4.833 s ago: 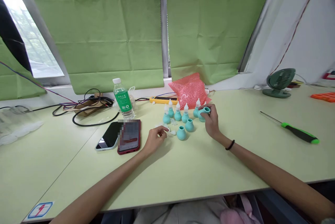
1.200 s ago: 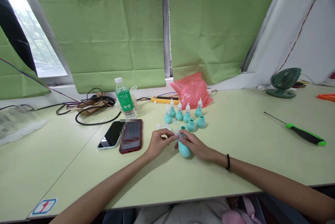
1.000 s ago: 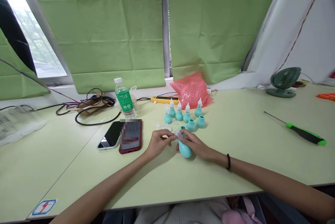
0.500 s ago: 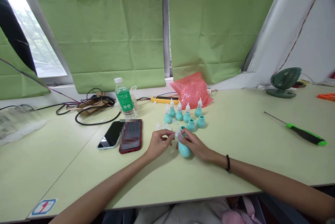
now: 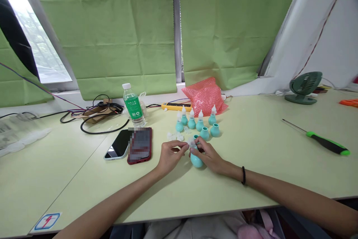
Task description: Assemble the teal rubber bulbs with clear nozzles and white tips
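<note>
My right hand (image 5: pixel 209 155) is wrapped round a turquoise rubber bulb (image 5: pixel 197 161), like a nasal aspirator bulb, tilted just above the table. A translucent plastic nozzle (image 5: pixel 191 142) is at the bulb's top, between both hands. The fingers of my left hand (image 5: pixel 173 154) pinch its tip; how far it sits in the bulb is hidden by fingers. Behind my hands stand several turquoise bulbs with clear nozzles (image 5: pixel 191 121) fitted upright. Closer to me are bulbs with open necks (image 5: pixel 215 131), one partly covered by my right hand. Loose translucent pieces (image 5: pixel 175 137) lie left of them.
Two phones (image 5: pixel 140 145) lie left of my hands, with a water bottle (image 5: pixel 133 106) behind them. Cables (image 5: pixel 103 132) tangle at the back left. A pink bubble-wrap bag (image 5: pixel 205 97) rests behind the bulbs. At the right are a screwdriver (image 5: pixel 324 143) and a small fan (image 5: pixel 304 86).
My left hand has shifted slightly right, closer to the bulb. The bulb in my right hand stands a little more upright. Other things have stayed put.
</note>
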Demonstrator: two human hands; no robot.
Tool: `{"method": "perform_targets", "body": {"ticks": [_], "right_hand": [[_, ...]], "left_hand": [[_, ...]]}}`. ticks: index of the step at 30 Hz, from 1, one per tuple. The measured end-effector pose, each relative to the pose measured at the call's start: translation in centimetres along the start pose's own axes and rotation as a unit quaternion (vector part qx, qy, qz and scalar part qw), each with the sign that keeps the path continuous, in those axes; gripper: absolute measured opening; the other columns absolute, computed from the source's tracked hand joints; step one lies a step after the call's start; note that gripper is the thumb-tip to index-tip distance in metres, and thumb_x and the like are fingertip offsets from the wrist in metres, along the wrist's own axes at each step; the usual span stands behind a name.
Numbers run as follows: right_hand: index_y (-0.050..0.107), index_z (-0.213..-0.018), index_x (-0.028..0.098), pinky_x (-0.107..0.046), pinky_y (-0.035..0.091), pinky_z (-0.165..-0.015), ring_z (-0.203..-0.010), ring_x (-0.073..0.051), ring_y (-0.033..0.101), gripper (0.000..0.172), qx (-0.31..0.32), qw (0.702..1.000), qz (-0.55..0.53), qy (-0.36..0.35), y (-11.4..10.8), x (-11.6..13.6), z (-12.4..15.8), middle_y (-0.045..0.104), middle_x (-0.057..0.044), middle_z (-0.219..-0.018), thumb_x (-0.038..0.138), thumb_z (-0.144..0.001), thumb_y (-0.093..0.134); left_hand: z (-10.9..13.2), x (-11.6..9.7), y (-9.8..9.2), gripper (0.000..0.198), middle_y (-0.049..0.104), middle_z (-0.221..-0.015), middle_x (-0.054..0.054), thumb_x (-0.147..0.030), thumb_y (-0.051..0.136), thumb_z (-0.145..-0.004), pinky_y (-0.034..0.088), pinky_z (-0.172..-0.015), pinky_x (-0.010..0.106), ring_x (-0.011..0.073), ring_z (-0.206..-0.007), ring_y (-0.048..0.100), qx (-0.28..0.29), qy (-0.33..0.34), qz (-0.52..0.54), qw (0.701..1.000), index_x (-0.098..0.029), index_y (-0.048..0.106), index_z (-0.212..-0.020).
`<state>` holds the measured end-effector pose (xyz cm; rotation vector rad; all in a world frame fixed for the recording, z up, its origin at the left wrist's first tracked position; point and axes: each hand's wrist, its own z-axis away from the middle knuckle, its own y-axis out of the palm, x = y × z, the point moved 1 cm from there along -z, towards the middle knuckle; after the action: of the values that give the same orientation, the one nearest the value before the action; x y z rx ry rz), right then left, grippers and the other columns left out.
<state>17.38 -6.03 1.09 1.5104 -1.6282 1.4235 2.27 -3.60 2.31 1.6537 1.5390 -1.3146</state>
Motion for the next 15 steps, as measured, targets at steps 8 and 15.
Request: {"method": "perform_targets", "body": {"ticks": [8,15], "right_hand": [[0.036,-0.080,0.019,-0.024,0.036,-0.052,-0.058,-0.011,0.046,0.029,0.009,1.000,-0.012,0.015,-0.04,-0.21,-0.10,0.049,0.002,-0.063,0.047,-0.075,0.043],[0.037,-0.087,0.019,-0.024,0.036,-0.054,-0.059,-0.011,0.046,0.027,0.022,0.999,-0.040,0.013,0.09,0.18,0.01,0.050,0.001,-0.066,0.044,-0.079,0.038]], "left_hand": [[-0.19,0.28,0.03,0.022,0.058,-0.062,0.004,-0.030,0.056,-0.068,0.044,-0.046,0.020,0.0092,-0.050,0.050,0.035,-0.024,0.037,0.998,-0.010,0.062,-0.071],[-0.93,0.34,-0.33,0.018,0.051,-0.045,-0.001,-0.028,0.057,-0.067,0.036,-0.036,0.018,0.0065,-0.038,0.043,0.111,-0.088,0.118,0.983,-0.011,0.054,-0.067]]}}
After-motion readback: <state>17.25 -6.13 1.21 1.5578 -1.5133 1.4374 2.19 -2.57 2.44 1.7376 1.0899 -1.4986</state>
